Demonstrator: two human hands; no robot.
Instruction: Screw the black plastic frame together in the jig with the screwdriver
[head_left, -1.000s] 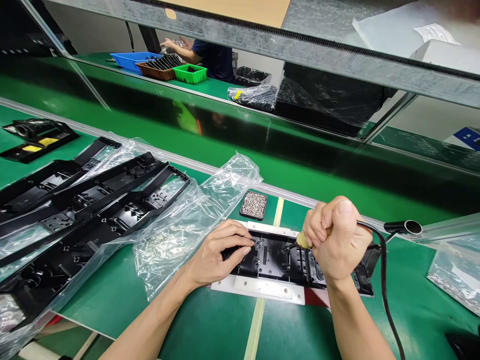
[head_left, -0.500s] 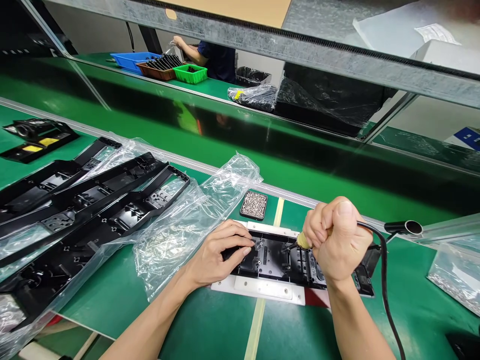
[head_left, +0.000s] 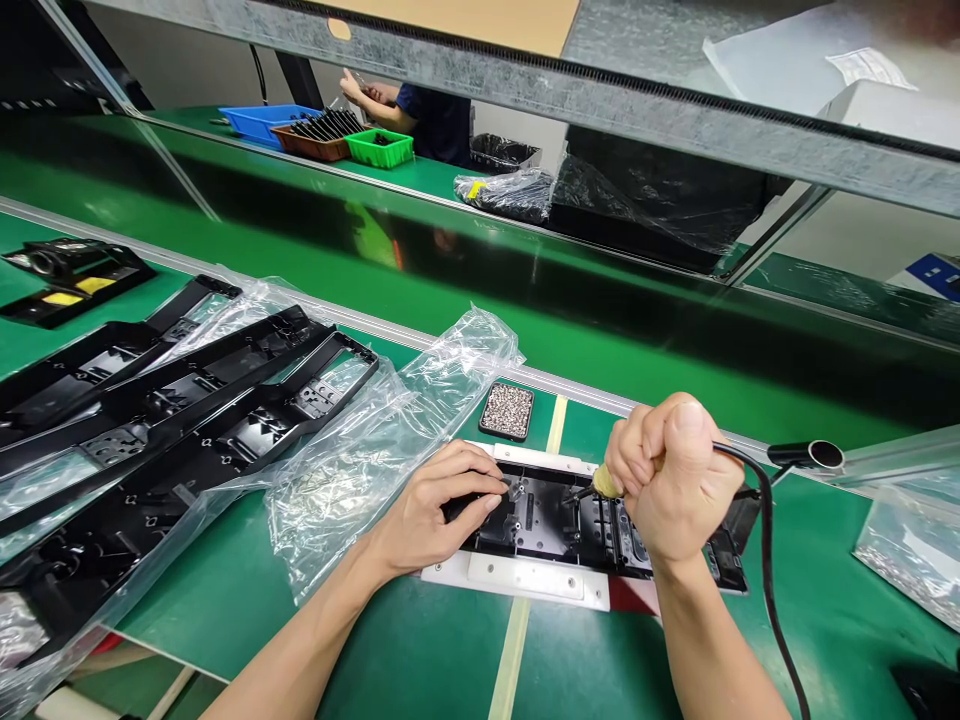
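Note:
A black plastic housing point(head_left: 551, 510) lies open side up in a white fixture point(head_left: 536, 578) on the green bench. My left hand point(head_left: 442, 505) holds its left end, thumb and fingers curled over the edge. In a fist, my right hand point(head_left: 675, 475) grips a corded soldering iron point(head_left: 606, 482) by its yellowish handle. The thin tip points down-left into the middle of the housing; I cannot tell exactly what it touches. Just behind the fixture sits a small square tray point(head_left: 507, 411) full of tiny metal pieces.
Several black plastic housings point(head_left: 217, 440) and clear plastic bags point(head_left: 352, 450) cover the left side. A metal tube holder point(head_left: 814, 456) stands at right, near a bag of small metal parts point(head_left: 911, 550). Across the divider, a person point(head_left: 435, 120) works beside bins point(head_left: 380, 147). A shelf point(head_left: 480, 75) crosses overhead.
My hands, the soldering iron and the housing stay practically in place. Across the divider, the co-worker's raised hand has lowered slightly, and a second hand now shows beside it.

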